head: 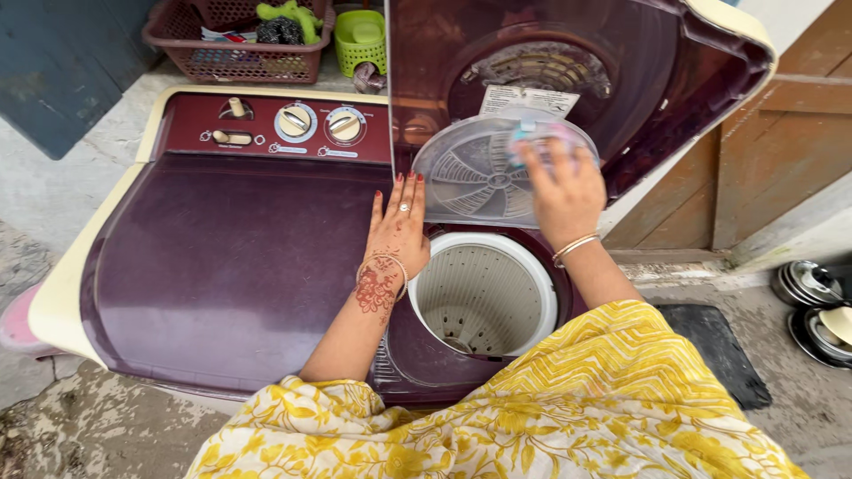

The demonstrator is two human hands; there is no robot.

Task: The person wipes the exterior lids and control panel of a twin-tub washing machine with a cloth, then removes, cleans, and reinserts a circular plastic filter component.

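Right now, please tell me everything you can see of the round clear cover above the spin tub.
The round clear cover is a see-through plastic disc with moulded fan-like ribs around a small hub. It stands tilted up behind the white spin tub, in front of the raised maroon lid. The right hand presses a pale cloth on its upper right. The left hand lies beside its left edge.

Maroon twin-tub washing machine [222,266] with cream edges sits on rough concrete floor [53,195]. Left tub lid shut, flat. Control panel [275,124] along back: two round dials, small knob, slider. Right lid [568,80] flipped up, tinted see-through. Open white spin drum [484,293] below it, ribbed and perforated. Brown plastic basket [235,40] and small green basket [359,40] behind machine, on what I can't tell. On floor at right: dark mat [719,350], stack of steel plates [816,310].
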